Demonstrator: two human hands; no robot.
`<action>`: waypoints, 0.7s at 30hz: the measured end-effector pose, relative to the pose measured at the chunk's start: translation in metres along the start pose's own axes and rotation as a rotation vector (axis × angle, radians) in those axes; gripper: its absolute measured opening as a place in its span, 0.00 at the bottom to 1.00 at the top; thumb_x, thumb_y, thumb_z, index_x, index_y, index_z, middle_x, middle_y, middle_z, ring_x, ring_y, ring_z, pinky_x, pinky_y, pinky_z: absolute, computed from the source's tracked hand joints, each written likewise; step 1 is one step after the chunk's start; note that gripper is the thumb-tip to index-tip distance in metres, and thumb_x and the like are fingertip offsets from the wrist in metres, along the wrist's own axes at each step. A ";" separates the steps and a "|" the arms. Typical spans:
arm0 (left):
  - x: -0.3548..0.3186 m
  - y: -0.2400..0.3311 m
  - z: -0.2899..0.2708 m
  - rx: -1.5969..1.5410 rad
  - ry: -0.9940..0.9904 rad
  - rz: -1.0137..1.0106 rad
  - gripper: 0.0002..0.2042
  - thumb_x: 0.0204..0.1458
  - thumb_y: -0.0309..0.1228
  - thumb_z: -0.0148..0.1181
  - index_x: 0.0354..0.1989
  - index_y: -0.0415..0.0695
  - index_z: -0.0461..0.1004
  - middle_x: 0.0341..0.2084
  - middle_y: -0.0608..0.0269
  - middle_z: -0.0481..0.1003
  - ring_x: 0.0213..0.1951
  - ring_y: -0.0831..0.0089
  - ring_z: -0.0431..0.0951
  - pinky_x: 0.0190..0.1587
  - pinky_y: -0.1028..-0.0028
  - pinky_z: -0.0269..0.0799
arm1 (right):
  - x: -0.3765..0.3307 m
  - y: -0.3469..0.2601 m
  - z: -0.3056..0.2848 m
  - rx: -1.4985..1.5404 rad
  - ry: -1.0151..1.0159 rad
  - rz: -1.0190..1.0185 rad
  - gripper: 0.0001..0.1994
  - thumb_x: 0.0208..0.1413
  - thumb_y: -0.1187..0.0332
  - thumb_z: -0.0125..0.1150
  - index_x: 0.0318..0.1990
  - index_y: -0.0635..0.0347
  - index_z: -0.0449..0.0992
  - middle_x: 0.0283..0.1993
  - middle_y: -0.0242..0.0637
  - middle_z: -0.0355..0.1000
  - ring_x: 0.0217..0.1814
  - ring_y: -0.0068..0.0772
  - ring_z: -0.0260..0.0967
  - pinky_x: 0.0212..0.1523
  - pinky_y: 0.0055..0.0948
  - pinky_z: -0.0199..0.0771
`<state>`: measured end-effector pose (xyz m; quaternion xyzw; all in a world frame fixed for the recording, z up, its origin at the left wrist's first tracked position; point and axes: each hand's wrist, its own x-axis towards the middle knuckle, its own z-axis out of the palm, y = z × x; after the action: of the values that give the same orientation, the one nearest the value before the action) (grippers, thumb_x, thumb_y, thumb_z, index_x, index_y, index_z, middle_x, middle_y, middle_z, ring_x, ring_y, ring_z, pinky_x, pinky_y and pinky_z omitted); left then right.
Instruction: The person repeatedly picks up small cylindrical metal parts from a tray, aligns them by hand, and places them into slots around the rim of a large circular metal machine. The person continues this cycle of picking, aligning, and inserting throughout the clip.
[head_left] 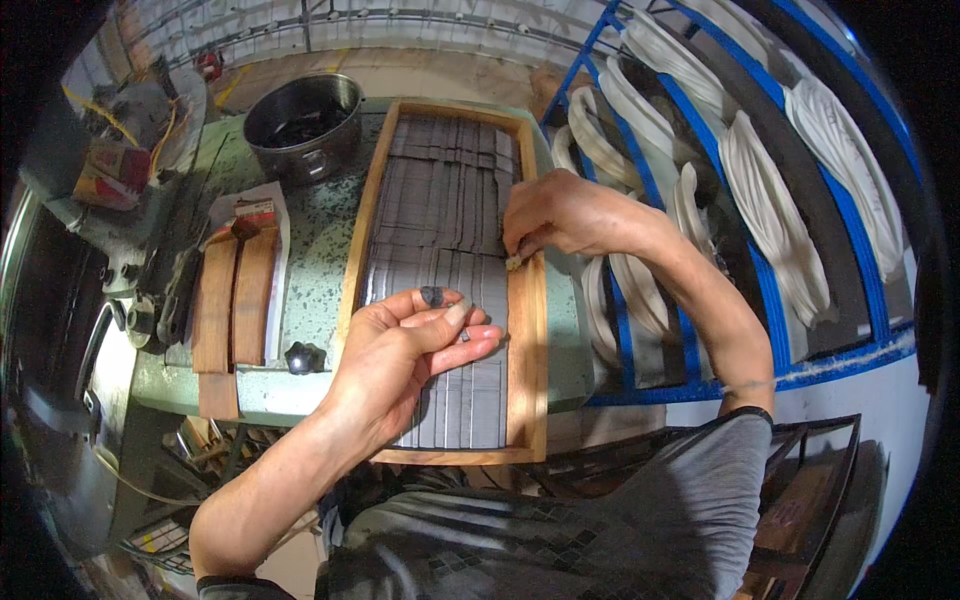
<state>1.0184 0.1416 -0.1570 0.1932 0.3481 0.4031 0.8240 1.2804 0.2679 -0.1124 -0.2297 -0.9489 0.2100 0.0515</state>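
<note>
A shallow wooden tray (527,400) lies lengthwise in front of me, filled with tightly packed rows of dark grey strips (440,210). Over its near half is my left hand (410,345), palm turned up and fingers curled. A small dark grey piece (432,296) shows at its index finger, and another small grey bit lies by the lower fingers. My right hand (560,215) bends over the tray's right rim, fingertips pinched together at the edge of the strips. A tiny yellowish bit (513,263) shows just below those fingertips; whether they grip it is unclear.
On the green, speckled worktop (310,240) stand a dark metal pot (303,130), two brown wooden blocks (235,300) and a black star knob (305,357). Machinery (140,310) borders the left. A blue rack (765,260) with white cloth bundles rises at the right.
</note>
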 end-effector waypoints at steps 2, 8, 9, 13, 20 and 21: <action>0.003 0.000 0.001 -0.006 0.002 0.010 0.06 0.66 0.18 0.54 0.48 0.29 0.71 0.45 0.44 0.78 0.48 0.55 0.85 0.58 0.63 0.85 | -0.001 -0.006 -0.002 0.021 0.074 0.057 0.08 0.49 0.72 0.72 0.35 0.66 0.83 0.34 0.40 0.80 0.41 0.44 0.78 0.43 0.39 0.77; 0.024 0.004 0.009 -0.097 0.015 0.065 0.07 0.67 0.20 0.53 0.50 0.32 0.71 0.51 0.45 0.76 0.55 0.54 0.81 0.61 0.60 0.82 | 0.001 -0.054 0.013 -0.046 0.480 0.151 0.05 0.49 0.75 0.72 0.34 0.63 0.85 0.35 0.42 0.82 0.42 0.44 0.81 0.44 0.41 0.80; 0.027 0.005 0.009 -0.109 0.026 0.098 0.07 0.67 0.20 0.53 0.50 0.32 0.71 0.51 0.46 0.76 0.55 0.56 0.81 0.61 0.61 0.82 | 0.004 -0.065 0.023 -0.101 0.527 0.111 0.08 0.47 0.75 0.71 0.36 0.63 0.84 0.38 0.43 0.81 0.44 0.46 0.80 0.45 0.41 0.80; 0.029 0.008 0.005 -0.112 0.057 0.200 0.06 0.67 0.20 0.55 0.49 0.33 0.72 0.49 0.53 0.77 0.51 0.65 0.81 0.59 0.64 0.83 | 0.017 -0.094 0.055 -0.324 0.642 0.012 0.14 0.43 0.74 0.66 0.41 0.66 0.80 0.43 0.43 0.78 0.49 0.48 0.76 0.49 0.40 0.80; 0.028 0.011 -0.004 -0.074 0.021 0.233 0.08 0.65 0.19 0.58 0.51 0.34 0.73 0.44 0.56 0.80 0.44 0.71 0.83 0.49 0.74 0.85 | 0.019 -0.112 0.059 -0.276 0.643 0.058 0.13 0.43 0.80 0.68 0.39 0.65 0.81 0.43 0.41 0.78 0.49 0.45 0.77 0.51 0.38 0.80; 0.028 0.012 -0.004 -0.052 0.002 0.244 0.09 0.64 0.18 0.58 0.51 0.34 0.74 0.43 0.56 0.80 0.44 0.71 0.83 0.49 0.74 0.85 | 0.019 -0.113 0.058 -0.249 0.641 0.071 0.13 0.42 0.82 0.70 0.39 0.66 0.81 0.42 0.41 0.79 0.49 0.45 0.78 0.51 0.38 0.81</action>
<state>1.0211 0.1712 -0.1643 0.2122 0.3123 0.5093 0.7733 1.2056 0.1636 -0.1178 -0.3215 -0.8942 0.0116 0.3112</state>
